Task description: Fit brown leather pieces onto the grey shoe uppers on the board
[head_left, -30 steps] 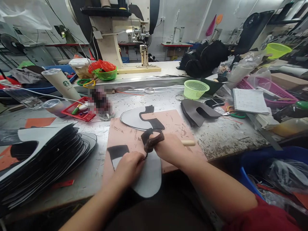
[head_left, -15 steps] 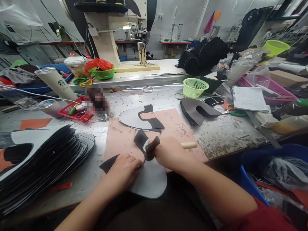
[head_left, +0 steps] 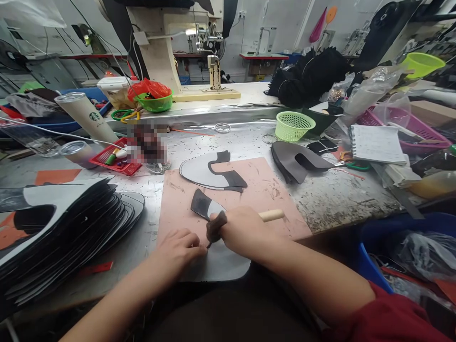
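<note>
My right hand (head_left: 245,232) is closed round a hammer, with the dark head (head_left: 216,227) to the left and the pale wooden handle (head_left: 273,215) out to the right. Under the head lies a grey and black U-shaped shoe upper piece (head_left: 228,263), over the near edge of a pink board (head_left: 281,199). My left hand (head_left: 181,249) rests on this piece with fingers bent, its thumb close to the hammer head; part of the piece is hidden beneath the hands. Just beyond, similar upper pieces (head_left: 199,171) lie flat on the board.
A tall stack of upper pieces (head_left: 85,228) stands on the left. Dark grey pieces (head_left: 295,159) and a pale green basket (head_left: 295,126) are at the right. A red tray (head_left: 116,156), a tumbler (head_left: 85,116) and a sewing machine (head_left: 156,61) stand farther back. A blue bin (head_left: 370,251) is lower right.
The upper piece has turned under my hands, and its black end by my left hand has gone out of sight. My right hand and the hammer have shifted slightly left. The view has moved a little.
</note>
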### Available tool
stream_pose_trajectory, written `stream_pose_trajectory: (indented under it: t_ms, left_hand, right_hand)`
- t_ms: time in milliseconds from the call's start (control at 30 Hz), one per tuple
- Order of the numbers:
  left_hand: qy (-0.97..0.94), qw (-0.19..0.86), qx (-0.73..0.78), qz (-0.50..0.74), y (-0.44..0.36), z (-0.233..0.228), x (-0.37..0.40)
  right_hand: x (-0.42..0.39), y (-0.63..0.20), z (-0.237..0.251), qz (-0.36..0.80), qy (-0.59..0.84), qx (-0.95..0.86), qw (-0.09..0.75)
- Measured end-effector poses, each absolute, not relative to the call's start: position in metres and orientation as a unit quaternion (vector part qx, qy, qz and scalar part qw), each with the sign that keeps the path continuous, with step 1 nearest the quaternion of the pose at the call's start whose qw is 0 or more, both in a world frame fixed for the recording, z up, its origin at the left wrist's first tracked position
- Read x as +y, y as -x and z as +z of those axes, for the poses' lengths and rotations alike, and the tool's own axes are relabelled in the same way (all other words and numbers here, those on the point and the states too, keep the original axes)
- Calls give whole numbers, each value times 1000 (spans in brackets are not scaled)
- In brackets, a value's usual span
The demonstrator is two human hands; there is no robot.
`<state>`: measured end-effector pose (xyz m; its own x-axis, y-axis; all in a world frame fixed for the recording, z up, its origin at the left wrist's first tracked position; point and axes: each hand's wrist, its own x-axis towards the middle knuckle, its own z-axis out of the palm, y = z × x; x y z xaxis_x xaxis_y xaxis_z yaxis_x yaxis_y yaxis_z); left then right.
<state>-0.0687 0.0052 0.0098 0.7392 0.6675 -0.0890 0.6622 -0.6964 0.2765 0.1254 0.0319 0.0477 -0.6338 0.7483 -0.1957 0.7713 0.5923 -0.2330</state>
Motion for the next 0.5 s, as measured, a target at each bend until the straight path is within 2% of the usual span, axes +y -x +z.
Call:
stream_pose_trajectory:
  t_ms: [133,267,333,433,500]
  left_hand:
    - [-911,198,361,-14,61,16,16]
    - [-865,196,449,112,34,2,13]
    - [-849,166,481,142,23,-4,8]
    - [-863,168,467,100,20,-4,7]
    - [-870,190,448,85,23,1,10]
  right_hand:
    - [36,-133,50,-144,-445,880,81]
    - [43,-144,56,-89,-521,848,31]
    - [44,-147,58,-99,-514,851,43]
    - [45,-150,60,-127,-502,852,82]
    - [44,-150,60,-111,-521,844,62]
